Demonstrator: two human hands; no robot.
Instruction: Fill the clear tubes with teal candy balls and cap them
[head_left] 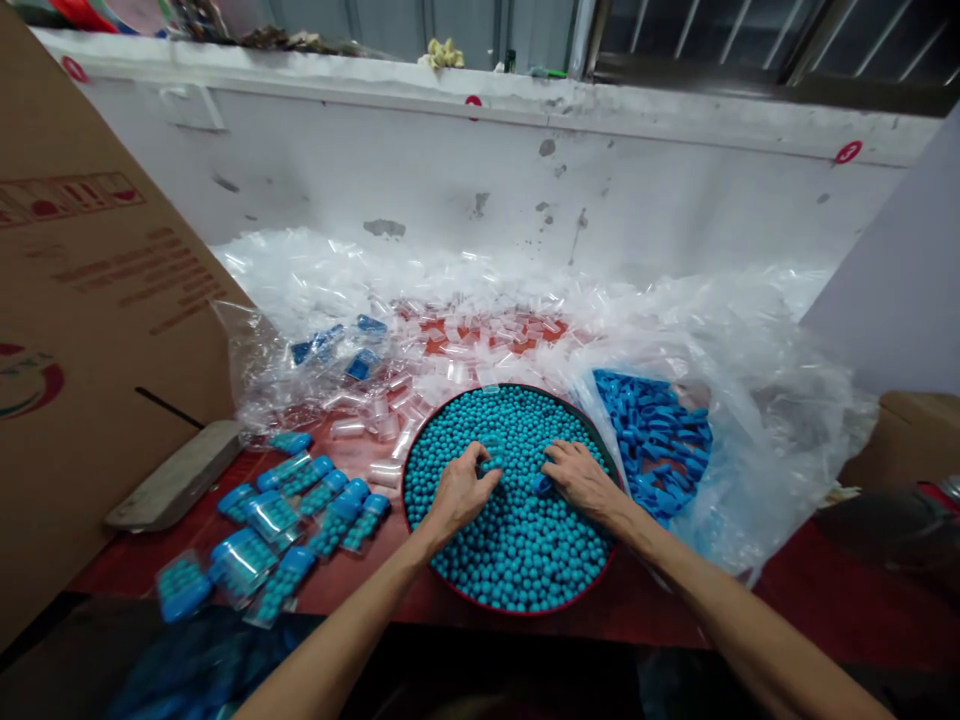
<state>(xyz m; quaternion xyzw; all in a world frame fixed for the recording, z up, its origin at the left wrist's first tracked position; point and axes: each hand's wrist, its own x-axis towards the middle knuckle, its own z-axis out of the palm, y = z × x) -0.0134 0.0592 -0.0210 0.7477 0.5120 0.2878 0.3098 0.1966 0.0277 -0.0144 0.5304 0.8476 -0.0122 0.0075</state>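
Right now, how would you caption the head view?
Left hand and right hand, blue piece at its fingertips, over a tray of teal beads.

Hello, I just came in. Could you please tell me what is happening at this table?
A person has both hands over a round tray full of small blue-green balls. The left hand holds what looks like a small clear container; the right hand holds a small blue piece. Left of the tray lie ball-filled containers with blue ends. Behind it are clear, empty-looking containers, and to its right, more blue pieces.
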